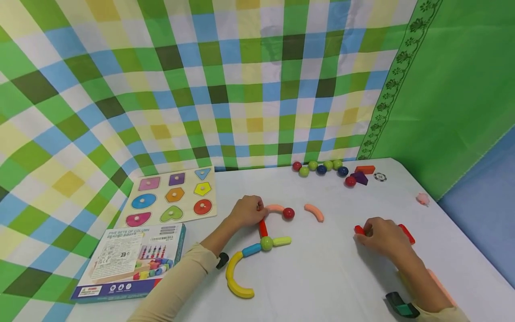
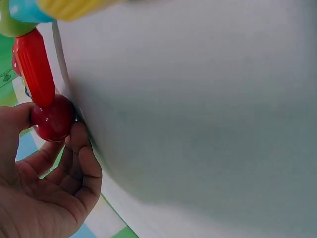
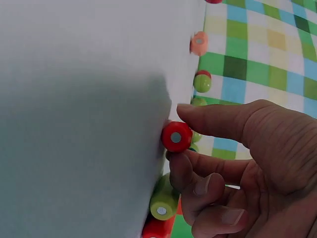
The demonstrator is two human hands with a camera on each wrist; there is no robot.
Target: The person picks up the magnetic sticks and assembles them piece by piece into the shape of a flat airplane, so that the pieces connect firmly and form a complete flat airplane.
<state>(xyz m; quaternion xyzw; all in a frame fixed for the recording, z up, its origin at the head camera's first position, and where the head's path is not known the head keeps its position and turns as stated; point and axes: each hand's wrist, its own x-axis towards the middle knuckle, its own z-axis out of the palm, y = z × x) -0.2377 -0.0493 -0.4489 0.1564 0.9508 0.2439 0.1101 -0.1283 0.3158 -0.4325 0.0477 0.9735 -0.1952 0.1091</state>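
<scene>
My left hand [image 1: 248, 211] pinches a dark red ball [image 2: 53, 118] between thumb and fingertips; in the head view the hand mostly hides it. A red stick [image 1: 263, 228] joins that ball to a green ball [image 1: 267, 243], from which a blue stick [image 1: 251, 250] and a light green stick [image 1: 282, 241] extend. The yellow curved piece [image 1: 233, 277] follows the blue one. From beside my left fingers a pink curved piece [image 1: 275, 208] leads to another red ball [image 1: 288, 213]. At the right, my right hand [image 1: 384, 236] pinches a red stick [image 3: 177, 137] with a round metal end.
A loose pink curved piece [image 1: 314, 212] lies mid-table. Several balls [image 1: 322, 170], an orange block [image 1: 365, 169] and a purple piece [image 1: 360, 178] sit at the back. A shape puzzle board [image 1: 153, 184] and a boxed bead set [image 1: 128, 264] lie left. Another red stick [image 1: 407, 234] is beyond my right hand.
</scene>
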